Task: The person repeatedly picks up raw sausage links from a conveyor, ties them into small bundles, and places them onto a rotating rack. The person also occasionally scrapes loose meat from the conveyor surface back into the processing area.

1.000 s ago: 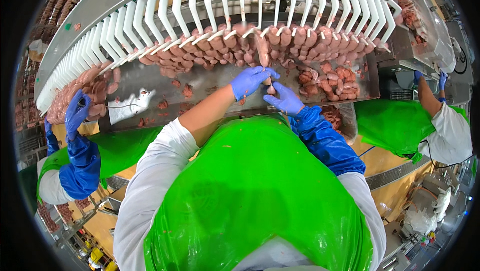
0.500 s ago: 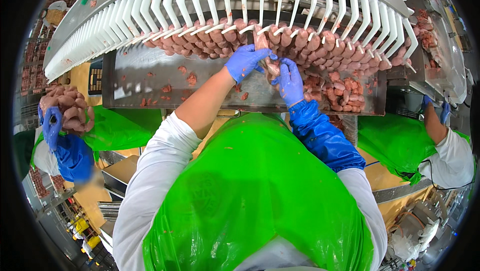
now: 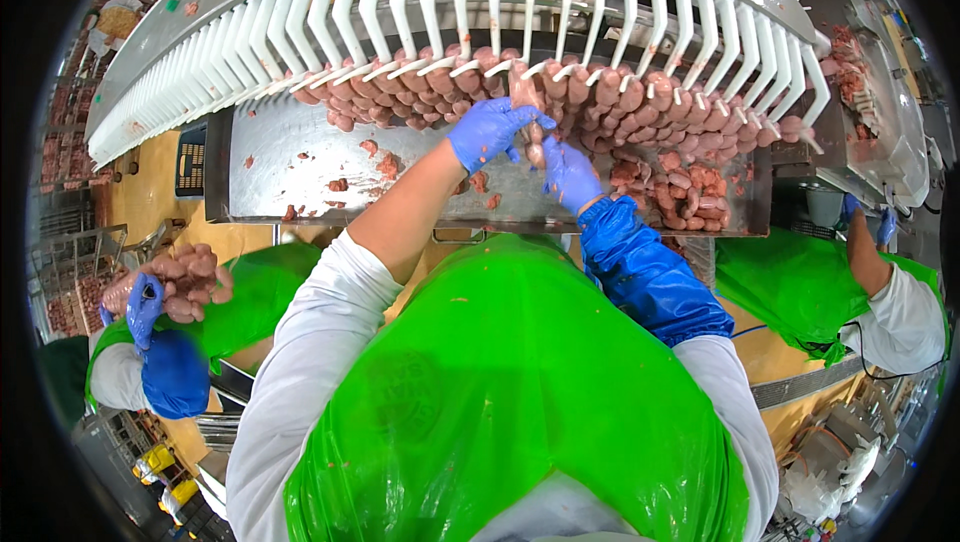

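Above the tray (image 3: 290,157) we curl our left hand (image 3: 490,134) around a sausage (image 3: 526,90); our right hand's (image 3: 572,176) grip we cannot tell.

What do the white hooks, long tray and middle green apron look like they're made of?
White hooks: probably plastic, smooth and opaque, given their even colour. Long tray: apparently stainless steel, since its grey floor shines in bright patches. Green apron: glossy plastic film or coated fabric, by its wrinkled highlights; which, I can't tell.
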Action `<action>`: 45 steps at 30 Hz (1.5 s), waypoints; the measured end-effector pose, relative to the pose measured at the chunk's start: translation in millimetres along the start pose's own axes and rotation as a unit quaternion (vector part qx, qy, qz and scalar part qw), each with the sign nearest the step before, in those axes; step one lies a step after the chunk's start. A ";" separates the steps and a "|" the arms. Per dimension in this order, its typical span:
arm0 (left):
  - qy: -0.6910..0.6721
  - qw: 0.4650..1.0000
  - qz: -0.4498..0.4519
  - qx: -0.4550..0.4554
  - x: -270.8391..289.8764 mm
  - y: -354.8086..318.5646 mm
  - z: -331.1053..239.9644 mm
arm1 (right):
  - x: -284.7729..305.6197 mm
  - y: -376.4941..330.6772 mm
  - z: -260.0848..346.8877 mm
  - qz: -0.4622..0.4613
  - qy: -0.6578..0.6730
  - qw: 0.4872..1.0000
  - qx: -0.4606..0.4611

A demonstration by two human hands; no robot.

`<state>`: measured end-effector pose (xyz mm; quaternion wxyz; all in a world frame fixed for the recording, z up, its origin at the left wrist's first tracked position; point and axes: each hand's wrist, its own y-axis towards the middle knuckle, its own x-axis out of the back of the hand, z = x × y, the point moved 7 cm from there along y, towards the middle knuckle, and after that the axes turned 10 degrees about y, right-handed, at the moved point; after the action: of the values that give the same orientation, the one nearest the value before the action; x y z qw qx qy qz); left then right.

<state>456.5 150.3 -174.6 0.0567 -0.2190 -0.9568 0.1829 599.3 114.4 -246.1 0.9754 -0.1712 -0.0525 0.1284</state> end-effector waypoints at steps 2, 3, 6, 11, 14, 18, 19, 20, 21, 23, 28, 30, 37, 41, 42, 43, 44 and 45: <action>0.016 1.000 -0.002 0.020 4.2 -0.1 6.2 | -9.2 -16.3 17.0 0.110 -0.068 0.990 -0.056; 0.027 0.999 0.003 0.027 5.1 0.8 7.0 | -10.1 -24.9 20.4 0.113 -0.055 0.992 -0.009; 0.074 0.997 -0.022 -0.001 16.7 1.6 9.1 | -17.8 -26.2 13.3 0.135 0.024 0.990 -0.004; -0.155 0.987 -0.007 -0.029 23.1 15.1 40.2 | -26.8 -5.2 2.0 0.190 0.348 0.917 -0.042; -0.168 0.985 -0.026 -0.033 30.3 12.2 29.8 | -19.9 -27.1 42.5 0.071 0.268 0.959 0.067; -0.059 0.993 0.024 0.098 42.2 6.0 44.1 | -17.9 -48.7 48.2 0.043 -0.315 0.877 0.359; -0.049 0.992 0.047 0.103 38.8 4.3 37.6 | -14.5 -45.8 39.0 0.026 -0.280 0.903 0.323; -0.039 0.991 0.071 0.109 35.7 1.1 30.4 | -10.5 -42.8 29.3 0.009 -0.243 0.926 0.288; -0.029 0.989 0.090 0.111 33.9 -1.3 24.6 | -7.6 -39.2 25.6 -0.006 -0.207 0.945 0.255; -0.030 0.993 0.085 0.082 25.7 4.1 18.5 | -5.0 -40.8 26.6 -0.043 -0.194 0.942 0.271; -0.019 0.996 0.068 0.047 18.0 13.7 22.3 | -10.6 -30.1 -3.7 0.006 0.168 0.986 0.013; -0.052 0.998 0.033 0.021 17.2 19.4 32.7 | -18.2 -21.3 -15.8 0.108 0.366 0.923 -0.049; -0.037 0.999 0.001 0.035 41.0 21.8 48.5 | -15.3 -50.1 40.0 0.026 -0.241 0.903 0.356; -0.139 0.988 0.050 0.051 31.2 17.6 43.4 | -2.3 -23.0 -5.2 -0.009 0.039 0.991 0.127; -0.163 0.985 0.044 0.030 23.4 16.4 35.4 | -2.1 -16.8 -13.7 -0.007 0.187 0.981 0.044; -0.187 0.982 0.036 0.008 22.5 15.3 32.4 | -5.8 -15.2 -16.3 -0.005 0.328 0.944 -0.043; -0.183 0.982 0.040 -0.012 27.6 19.9 42.6 | -11.1 -18.1 -2.7 0.065 0.355 0.932 -0.038; -0.198 0.980 0.018 -0.012 33.0 23.3 48.8 | -10.8 -22.9 9.3 0.067 0.267 0.961 0.020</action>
<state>427.0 168.5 -227.6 -0.1395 -0.1961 -0.9471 0.2123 592.9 93.7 -230.1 0.9464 -0.1824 0.2240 0.1445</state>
